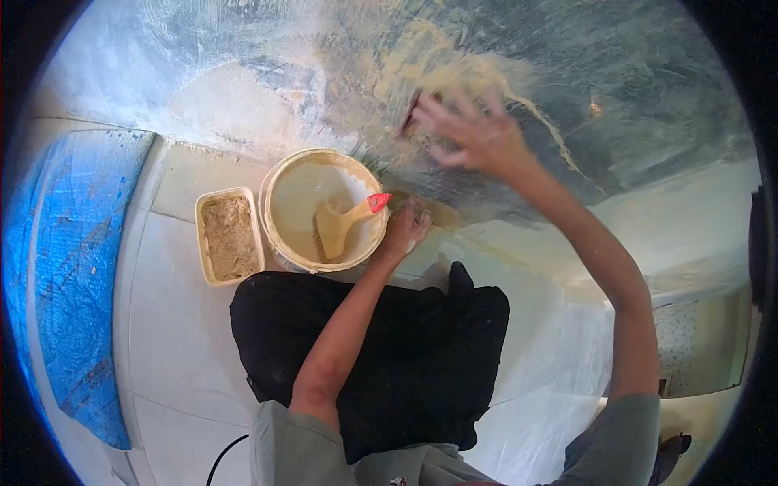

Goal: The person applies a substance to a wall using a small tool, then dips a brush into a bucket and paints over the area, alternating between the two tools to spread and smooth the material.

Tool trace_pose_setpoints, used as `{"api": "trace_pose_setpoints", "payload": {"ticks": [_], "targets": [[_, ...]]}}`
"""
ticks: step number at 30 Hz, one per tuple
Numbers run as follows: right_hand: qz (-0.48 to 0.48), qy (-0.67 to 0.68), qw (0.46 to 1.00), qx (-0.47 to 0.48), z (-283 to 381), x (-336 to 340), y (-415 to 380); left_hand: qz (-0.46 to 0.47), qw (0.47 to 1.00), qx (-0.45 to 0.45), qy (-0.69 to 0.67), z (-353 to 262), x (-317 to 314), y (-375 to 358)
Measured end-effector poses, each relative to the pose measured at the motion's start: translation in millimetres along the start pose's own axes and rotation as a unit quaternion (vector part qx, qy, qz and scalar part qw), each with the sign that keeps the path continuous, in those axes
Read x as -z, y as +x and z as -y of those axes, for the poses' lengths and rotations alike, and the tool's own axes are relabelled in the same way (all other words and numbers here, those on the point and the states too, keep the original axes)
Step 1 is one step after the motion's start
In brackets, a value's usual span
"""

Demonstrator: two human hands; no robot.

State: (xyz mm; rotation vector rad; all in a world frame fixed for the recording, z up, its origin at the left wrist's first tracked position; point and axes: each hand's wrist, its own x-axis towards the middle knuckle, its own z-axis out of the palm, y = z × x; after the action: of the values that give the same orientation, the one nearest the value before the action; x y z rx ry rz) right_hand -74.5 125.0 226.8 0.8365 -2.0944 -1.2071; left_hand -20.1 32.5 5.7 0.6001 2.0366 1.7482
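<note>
My right hand (478, 138) is raised against the grey, patchily smeared wall (648, 97), blurred by motion. A thin dark-red flat piece (411, 115) lies at its fingertips, edge-on to me, over a yellowish smear of filler. Low at the wall's foot, my left hand (408, 228) is beside the right rim of a white bucket (271, 231), with fingers curled and pale residue on them; what it holds, if anything, I cannot tell. A wide brush (344, 231) with a red-tipped handle leans inside the bucket in cloudy liquid, its handle end at the rim near my left wrist.
Left of the bucket stands a small rectangular tub (229, 236) of beige paste. A blue sheet-covered panel (81, 275) lies at far left on the pale tiled floor (174, 324). My legs in black trousers (405, 356) are folded close before the bucket. A black cable (223, 458) curves at lower left.
</note>
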Motion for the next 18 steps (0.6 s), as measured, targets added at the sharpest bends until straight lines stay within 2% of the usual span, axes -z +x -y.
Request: {"api": "trace_pose_setpoints", "payload": {"ticks": [1, 2, 4, 5, 7, 8, 10, 11, 13, 14, 16, 17, 18], "targets": [[-0.069, -0.063, 0.995, 0.038, -9, 3, 6, 0.007, 1.0, -0.004, -0.001, 0, -2, -1], [-0.066, -0.062, 0.995, 0.042, -6, 9, 7, 0.008, 1.0, -0.003, -0.006, 0, -3, -2], [-0.014, 0.089, 0.988, -0.125, 3, 24, 8, 0.019, 0.999, 0.003, -0.026, -2, 0, -2], [-0.016, 0.086, 0.988, -0.128, -3, 16, 6, 0.019, 1.0, -0.001, -0.023, -7, -1, -1], [-0.041, -0.008, 0.993, 0.112, -10, -7, -2, -0.061, 0.998, -0.002, 0.016, -10, -3, -7], [-0.042, -0.004, 0.993, 0.113, -11, 5, 5, -0.061, 0.998, 0.002, 0.015, -5, -1, -7], [-0.059, 0.006, 0.994, -0.088, -28, 29, 17, 0.008, 1.0, 0.008, -0.002, -2, -1, -3], [-0.059, 0.0, 0.995, -0.085, -25, 23, 12, 0.007, 1.0, 0.002, -0.005, -5, -4, -1], [-0.017, -0.079, 0.98, 0.184, -4, 2, -2, 0.004, 1.0, 0.005, -0.021, -4, -3, -3], [-0.018, -0.074, 0.98, 0.182, -10, 9, 6, 0.005, 1.0, 0.009, -0.018, -1, 0, -4], [-0.12, -0.029, 0.991, -0.051, -37, 25, 20, -0.001, 1.0, -0.015, 0.005, -2, -3, -3], [-0.119, -0.031, 0.991, -0.047, -26, 19, 13, -0.001, 1.0, -0.017, 0.0, -1, -9, -2], [-0.075, -0.025, 0.996, 0.04, -4, 7, 0, -0.042, 0.998, -0.038, -0.021, 1, -13, -2]]}}
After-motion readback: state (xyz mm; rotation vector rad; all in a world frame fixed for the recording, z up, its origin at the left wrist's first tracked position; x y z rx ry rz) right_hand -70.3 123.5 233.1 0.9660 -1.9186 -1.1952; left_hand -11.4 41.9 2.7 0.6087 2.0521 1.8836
